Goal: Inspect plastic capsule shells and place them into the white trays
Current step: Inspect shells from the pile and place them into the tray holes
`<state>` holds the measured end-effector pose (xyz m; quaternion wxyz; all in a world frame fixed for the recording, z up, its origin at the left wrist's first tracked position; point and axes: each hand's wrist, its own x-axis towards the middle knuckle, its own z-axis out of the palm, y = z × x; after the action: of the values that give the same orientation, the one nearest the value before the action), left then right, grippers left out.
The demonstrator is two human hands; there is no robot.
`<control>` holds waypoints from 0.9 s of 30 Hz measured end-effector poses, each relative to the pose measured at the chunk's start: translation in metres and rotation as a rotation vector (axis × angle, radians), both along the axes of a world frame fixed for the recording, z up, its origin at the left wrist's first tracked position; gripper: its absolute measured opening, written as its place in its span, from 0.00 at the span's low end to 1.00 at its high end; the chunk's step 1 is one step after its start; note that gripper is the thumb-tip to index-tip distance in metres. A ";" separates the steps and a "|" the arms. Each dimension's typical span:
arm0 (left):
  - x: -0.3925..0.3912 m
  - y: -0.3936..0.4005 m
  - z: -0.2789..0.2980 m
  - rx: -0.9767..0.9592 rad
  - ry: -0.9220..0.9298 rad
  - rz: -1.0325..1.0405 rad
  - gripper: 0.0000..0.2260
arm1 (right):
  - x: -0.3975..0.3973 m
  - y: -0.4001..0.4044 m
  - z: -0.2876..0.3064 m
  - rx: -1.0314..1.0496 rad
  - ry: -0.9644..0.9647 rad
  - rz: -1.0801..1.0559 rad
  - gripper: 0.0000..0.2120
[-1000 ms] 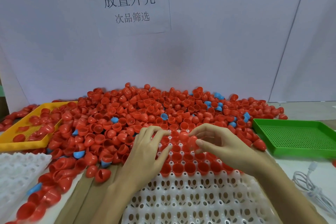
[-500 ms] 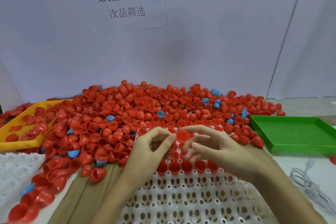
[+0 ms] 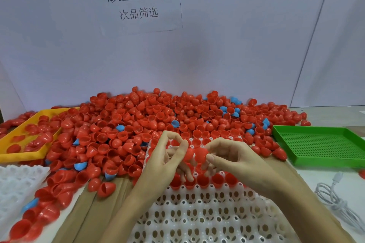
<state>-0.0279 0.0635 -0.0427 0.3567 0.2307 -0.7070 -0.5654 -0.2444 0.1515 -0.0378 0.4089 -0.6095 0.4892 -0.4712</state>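
A big heap of red shells (image 3: 150,124) covers the desk (image 3: 308,181). Both hands, left hand (image 3: 166,160) and right hand (image 3: 235,157), pinch a red shell (image 3: 199,155) just above the white tray (image 3: 207,215).

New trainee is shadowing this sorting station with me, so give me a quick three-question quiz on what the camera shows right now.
1. True or false: the green tray on the right holds red shells.
2. Multiple choice: what do the left hand and right hand hold between them? A) a blue shell B) a red shell C) the white cable
3. Fill in: the filled pockets of the white tray lie at its ___ end, next to the shell pile.

Key
1. False: its mesh floor shows bare.
2. B
3. Far
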 end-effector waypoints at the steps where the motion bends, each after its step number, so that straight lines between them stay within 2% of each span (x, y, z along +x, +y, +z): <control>1: 0.001 -0.001 0.001 -0.004 0.003 -0.013 0.10 | 0.000 0.000 0.000 0.003 -0.007 0.011 0.08; 7: -0.002 -0.004 -0.005 -0.073 -0.066 0.072 0.11 | 0.002 0.000 0.000 0.023 -0.060 0.028 0.07; 10: -0.003 -0.005 -0.012 -0.223 -0.135 0.162 0.05 | 0.003 0.001 0.001 0.006 -0.035 0.002 0.07; 12: -0.002 -0.007 -0.014 -0.271 -0.172 0.185 0.06 | 0.004 0.002 0.003 -0.009 -0.018 -0.002 0.07; 15: -0.002 -0.007 -0.010 -0.119 -0.128 0.083 0.08 | 0.006 0.001 0.002 -0.032 0.062 -0.001 0.06; 17: -0.001 -0.005 -0.006 0.000 -0.092 0.011 0.14 | 0.008 -0.001 -0.001 -0.034 0.130 0.001 0.05; 21: 0.003 -0.008 -0.006 -0.024 -0.121 0.002 0.11 | 0.011 -0.001 -0.004 -0.062 0.165 0.033 0.08; 27: 0.015 -0.016 0.000 -0.005 -0.081 0.005 0.07 | 0.004 0.001 0.001 -0.097 0.075 0.062 0.11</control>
<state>-0.0133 0.0479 -0.0424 0.3298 0.2545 -0.7218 -0.5527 -0.2402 0.1528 -0.0366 0.3746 -0.6606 0.4616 -0.4585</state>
